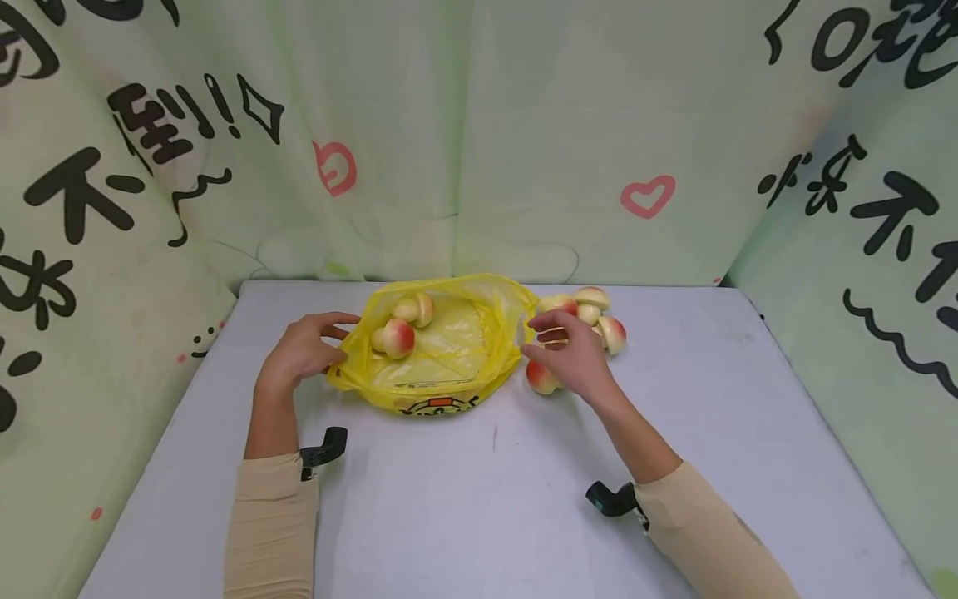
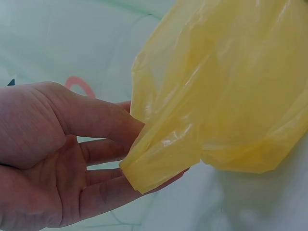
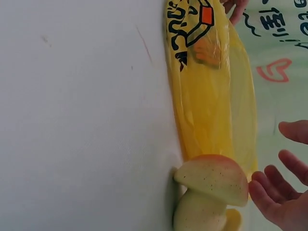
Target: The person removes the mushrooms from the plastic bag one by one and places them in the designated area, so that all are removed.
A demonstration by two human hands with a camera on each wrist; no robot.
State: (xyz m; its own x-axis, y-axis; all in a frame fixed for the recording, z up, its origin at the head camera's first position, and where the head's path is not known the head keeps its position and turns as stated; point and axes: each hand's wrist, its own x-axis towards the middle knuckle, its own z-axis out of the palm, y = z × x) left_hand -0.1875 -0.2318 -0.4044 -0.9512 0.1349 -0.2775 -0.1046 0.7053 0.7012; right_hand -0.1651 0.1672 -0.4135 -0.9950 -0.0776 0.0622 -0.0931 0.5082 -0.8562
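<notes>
A yellow plastic bag (image 1: pixel 441 378) lies on the table with its mouth spread wide. Inside, at its left, are a toy mushroom with a reddish cap (image 1: pixel 399 339) and a paler mushroom (image 1: pixel 414 309). My left hand (image 1: pixel 303 353) pinches the bag's left edge between thumb and fingers; the left wrist view shows the hand (image 2: pixel 57 130) with a fold of the bag (image 2: pixel 163 154) in it. At the right rim, my right hand (image 1: pixel 576 353) hovers with fingers and thumb apart, holding nothing. Just below it sits a red-capped mushroom (image 1: pixel 540 377), seen large in the right wrist view (image 3: pixel 211 180).
Several more toy mushrooms (image 1: pixel 591 309) cluster to the right of the bag, partly behind my right hand. A white table (image 1: pixel 464 507) bears everything. Pale green curtains (image 1: pixel 539 150) with black writing and red hearts hang around its back and sides.
</notes>
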